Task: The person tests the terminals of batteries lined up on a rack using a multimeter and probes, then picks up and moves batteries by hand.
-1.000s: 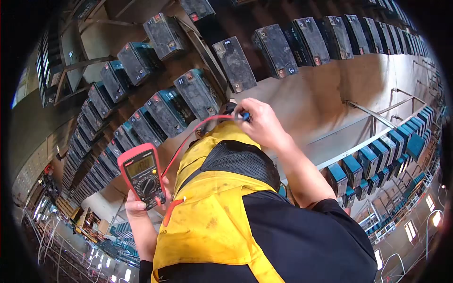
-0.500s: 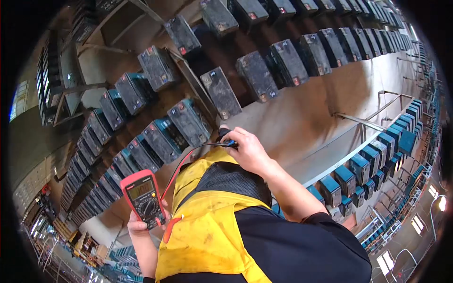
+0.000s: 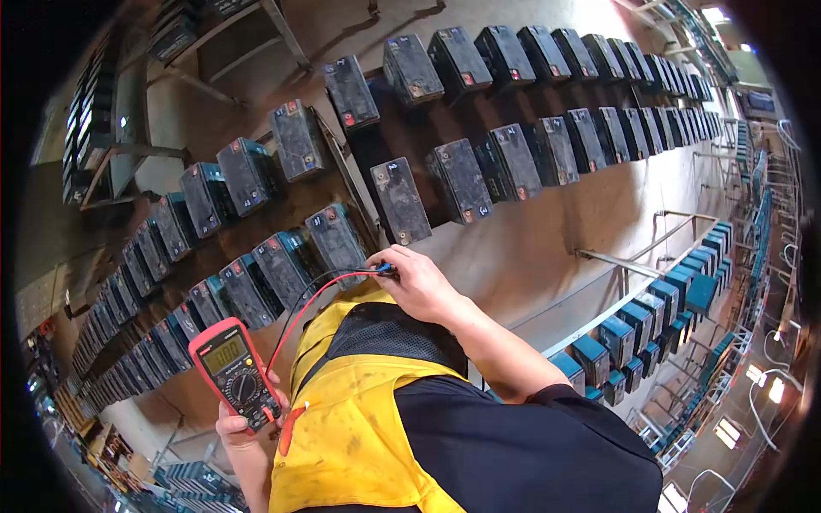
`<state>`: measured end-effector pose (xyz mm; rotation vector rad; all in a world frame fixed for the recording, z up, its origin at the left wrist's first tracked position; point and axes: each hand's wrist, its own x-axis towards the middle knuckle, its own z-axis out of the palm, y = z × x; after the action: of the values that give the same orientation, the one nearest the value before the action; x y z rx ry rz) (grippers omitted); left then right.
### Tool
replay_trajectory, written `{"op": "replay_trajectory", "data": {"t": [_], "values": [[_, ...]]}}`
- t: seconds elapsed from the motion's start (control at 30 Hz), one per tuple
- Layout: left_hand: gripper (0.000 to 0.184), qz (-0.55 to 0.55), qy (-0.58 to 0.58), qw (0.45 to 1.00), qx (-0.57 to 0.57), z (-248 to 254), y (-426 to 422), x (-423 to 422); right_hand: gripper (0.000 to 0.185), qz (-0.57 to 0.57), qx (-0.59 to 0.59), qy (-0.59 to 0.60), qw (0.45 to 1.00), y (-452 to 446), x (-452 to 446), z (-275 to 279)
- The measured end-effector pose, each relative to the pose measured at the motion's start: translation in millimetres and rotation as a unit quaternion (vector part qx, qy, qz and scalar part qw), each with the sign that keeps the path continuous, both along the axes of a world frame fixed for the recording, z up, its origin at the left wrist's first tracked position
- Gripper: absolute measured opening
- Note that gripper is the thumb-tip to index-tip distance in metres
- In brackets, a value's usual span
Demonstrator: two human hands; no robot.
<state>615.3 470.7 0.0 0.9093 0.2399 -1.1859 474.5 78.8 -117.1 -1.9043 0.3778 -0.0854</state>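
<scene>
My left hand [image 3: 238, 427] holds a red and dark multimeter [image 3: 237, 374] upright by its lower end, with its display facing me. Digits show on the display but are not clearly legible. A red and a black lead [image 3: 301, 309] run from the meter to my right hand [image 3: 412, 284]. The fingers of that hand are closed around the probes, of which a blue part [image 3: 384, 268] shows. Just beyond the right hand is the near end of a dusty dark battery [image 3: 400, 202]. A yellow apron [image 3: 351, 427] covers my front.
Long rows of batteries [image 3: 462, 181] stand on metal racks ahead, to the left and to the right. A lower rack of teal batteries [image 3: 617, 342] is at the right. An orange-red handle [image 3: 288, 432] sticks out at the apron. Metal bars [image 3: 620, 262] jut out at the right.
The view has shifted, so the battery rows sit lower than half a second ago. Both hands keep their holds. The right hand and the meter appear lower and further left.
</scene>
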Motion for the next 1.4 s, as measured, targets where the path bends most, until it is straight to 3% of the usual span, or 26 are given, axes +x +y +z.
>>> {"op": "replay_trajectory", "data": {"t": [0.1,0.17,0.2,0.4,0.8,0.97,1.17,1.3,1.4], "values": [[0.107,0.036,-0.020,0.999,0.014,-0.9,11.7,-10.0,0.019,0.022,0.000,0.023,0.999,2.2,17.0,-2.8],[0.107,0.046,-0.025,0.999,0.016,-4.1,17.5,-16.2,0.020,0.025,0.015,0.101,0.994,5.8,31.1,6.2],[0.108,0.054,-0.030,0.998,0.015,-7.2,21.9,-20.0,0.022,0.031,0.026,0.049,0.998,9.7,32.7,-2.6],[0.105,0.085,0.001,0.996,0.023,-6.2,27.4,-27.2,0.024,0.054,0.003,0.049,0.997,21.3,51.2,5.0],[0.105,0.021,-0.072,0.997,-0.015,-11.7,60.1,-19.8,0.021,0.003,0.054,0.053,0.997,56.7,26.3,18.9],[0.105,0.009,-0.075,0.997,-0.016,-5.0,103.3,-24.7,0.021,-0.033,0.051,0.036,0.997,103.3,20.9,19.5],[0.105,0.082,-0.036,0.995,-0.044,-23.9,192.8,-44.7,0.022,-0.002,-0.001,0.120,0.993,174.6,26.5,23.6],[0.105,0.115,-0.015,0.993,-0.037,-45.1,266.6,-63.1,0.022,0.021,0.027,0.145,0.989,225.8,31.2,22.4],[0.108,0.100,-0.021,0.994,-0.044,-54.8,312.7,-70.4,0.024,0.035,-0.001,0.109,0.993,259.3,35.4,4.5]]}}
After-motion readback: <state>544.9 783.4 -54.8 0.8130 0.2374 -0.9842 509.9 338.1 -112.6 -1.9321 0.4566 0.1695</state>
